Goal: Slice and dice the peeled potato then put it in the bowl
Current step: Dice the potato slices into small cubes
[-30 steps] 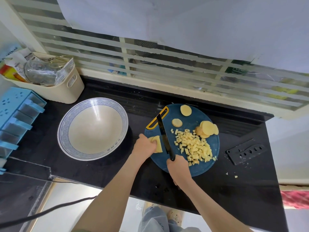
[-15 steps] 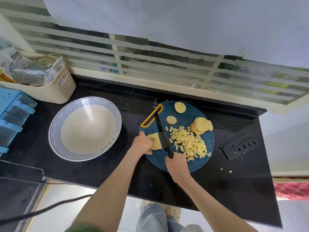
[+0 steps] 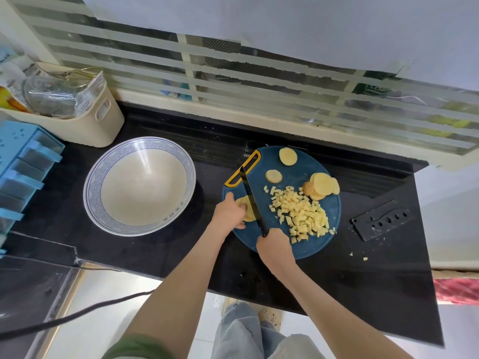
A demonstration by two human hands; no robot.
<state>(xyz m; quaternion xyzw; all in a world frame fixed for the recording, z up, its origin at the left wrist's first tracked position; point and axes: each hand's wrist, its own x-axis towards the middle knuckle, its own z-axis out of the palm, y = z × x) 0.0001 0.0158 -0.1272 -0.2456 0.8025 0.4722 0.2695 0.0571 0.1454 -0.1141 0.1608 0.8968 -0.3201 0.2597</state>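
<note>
Your right hand (image 3: pixel 276 247) gripped the knife (image 3: pixel 250 198), long axis running near-to-far, tip toward the far-left edge of the cutting board (image 3: pixel 308 248). Your left hand (image 3: pixel 230 214) held the potato slices (image 3: pixel 241 202) at the board's left edge, against the blade.

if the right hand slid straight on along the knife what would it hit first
The right hand probably meets the potato piece held by the left hand under the knife; height unclear.
</note>
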